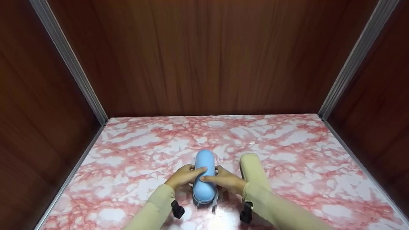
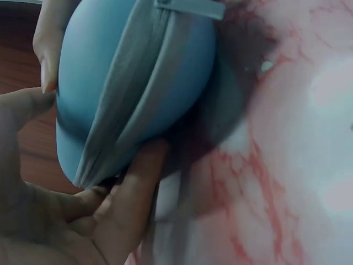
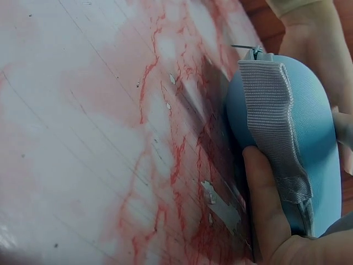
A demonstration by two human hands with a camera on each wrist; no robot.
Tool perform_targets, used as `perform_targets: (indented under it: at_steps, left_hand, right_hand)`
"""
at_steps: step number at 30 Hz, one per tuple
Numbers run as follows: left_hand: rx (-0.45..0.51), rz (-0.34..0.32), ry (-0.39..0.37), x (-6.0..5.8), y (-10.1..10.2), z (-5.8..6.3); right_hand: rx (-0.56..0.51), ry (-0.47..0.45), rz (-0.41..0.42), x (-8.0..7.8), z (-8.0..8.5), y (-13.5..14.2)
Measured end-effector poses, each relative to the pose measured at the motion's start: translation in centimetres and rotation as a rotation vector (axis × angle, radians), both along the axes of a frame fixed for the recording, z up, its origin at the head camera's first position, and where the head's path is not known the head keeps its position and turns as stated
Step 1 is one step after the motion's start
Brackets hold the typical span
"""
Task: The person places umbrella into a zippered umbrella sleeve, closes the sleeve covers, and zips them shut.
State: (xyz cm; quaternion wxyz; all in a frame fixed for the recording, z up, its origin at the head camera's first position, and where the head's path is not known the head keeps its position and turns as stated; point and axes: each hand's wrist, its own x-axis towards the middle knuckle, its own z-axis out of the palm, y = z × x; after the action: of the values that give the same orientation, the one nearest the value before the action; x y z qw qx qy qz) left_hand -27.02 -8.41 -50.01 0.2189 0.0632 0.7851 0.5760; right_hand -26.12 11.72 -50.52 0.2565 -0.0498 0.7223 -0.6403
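Observation:
A rounded, elongated blue zippered case (image 1: 204, 159) is held between both hands near the front middle of the table. My left hand (image 1: 184, 175) grips its left side, thumb over the top and fingers curled beneath, as the left wrist view shows. From the right side my right hand (image 1: 228, 179) holds it too, thumb across the top and a finger (image 3: 265, 193) under the lower edge. A zipper seam (image 2: 129, 94) runs around the case, and a grey ribbed fabric strap (image 3: 270, 105) shows at its near end. Whether the case touches the table is hard to tell.
Right of the hands lies a beige elongated case (image 1: 254, 169), partly hidden by the right forearm. The red-and-white marbled table (image 1: 134, 153) is bounded by dark wooden panels (image 1: 204, 57) at the back and sides, with metal corner posts (image 1: 73, 64).

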Motion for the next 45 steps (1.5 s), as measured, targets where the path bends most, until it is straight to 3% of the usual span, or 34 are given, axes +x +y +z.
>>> perform_targets:
  at_steps: [9,16,20,27,30,35,40,45]
  left_hand:
    - [0.033,-0.001,-0.083,-0.3,0.5,0.2]
    - [0.039,-0.010,-0.076,-0.4,0.4,0.1]
    - [0.037,-0.010,-0.058,-0.5,0.3,-0.1]
    - [0.054,0.028,-0.102,-0.2,0.3,-0.4]
    - [0.052,0.032,-0.105,-0.2,0.3,-0.4]
    - [0.067,0.035,-0.114,-0.1,0.3,-0.3]
    - [0.079,0.043,-0.127,-0.1,0.3,-0.3]
    - [0.051,0.041,-0.123,-0.2,0.3,-0.3]
  right_hand:
    - [0.025,0.016,0.004,-0.1,0.0,0.0]
    - [0.049,0.013,0.019,0.0,0.0,0.1]
    - [0.062,0.018,0.065,-0.1,0.2,0.2]
    - [-0.032,-0.022,0.181,-0.1,0.8,0.9]
    - [0.027,0.001,0.184,0.3,1.3,1.3]
    - [0.250,0.082,0.183,0.8,2.3,2.4]
    - [0.381,0.180,0.241,1.2,3.1,3.2]
    - [0.474,0.339,0.321,1.8,3.5,3.3]
